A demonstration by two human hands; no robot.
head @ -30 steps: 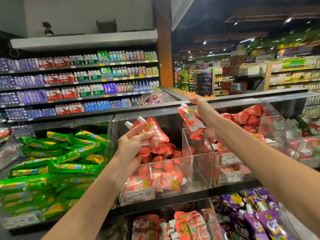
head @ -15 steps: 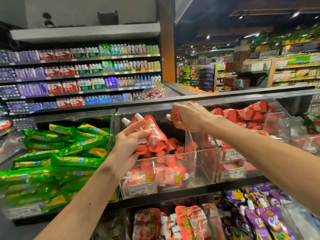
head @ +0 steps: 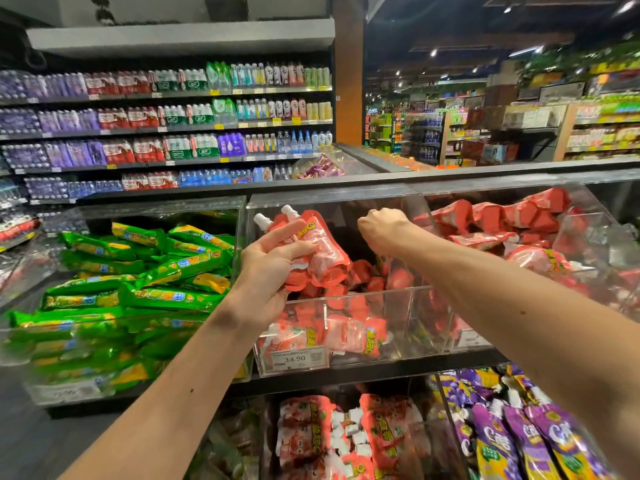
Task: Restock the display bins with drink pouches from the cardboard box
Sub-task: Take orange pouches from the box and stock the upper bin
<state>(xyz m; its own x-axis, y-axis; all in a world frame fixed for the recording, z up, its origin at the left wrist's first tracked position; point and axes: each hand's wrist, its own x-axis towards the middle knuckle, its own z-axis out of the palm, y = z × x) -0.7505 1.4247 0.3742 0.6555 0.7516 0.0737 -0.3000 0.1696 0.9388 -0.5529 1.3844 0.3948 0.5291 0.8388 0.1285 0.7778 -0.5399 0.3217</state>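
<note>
My left hand (head: 270, 265) grips two red drink pouches (head: 322, 251) with white caps, held tilted over the front of the middle clear bin (head: 367, 301). That bin holds several more red pouches (head: 353, 334) behind a 14.90 price label (head: 294, 358). My right hand (head: 381, 226) reaches down into the same bin near its right divider, knuckles up and fingers curled on a red pouch that is mostly hidden beneath it. The cardboard box is out of view.
Green snack packs (head: 138, 278) fill the clear bin on the left. A bin of red pouches (head: 502, 216) stands to the right. Lower bins hold red pouches (head: 311, 427) and purple pouches (head: 512, 438). Shelves of bottled drinks (head: 173, 116) line the far wall.
My right hand has come down from above the divider into the middle bin with its pouch. My left hand has stayed in place with its two pouches.
</note>
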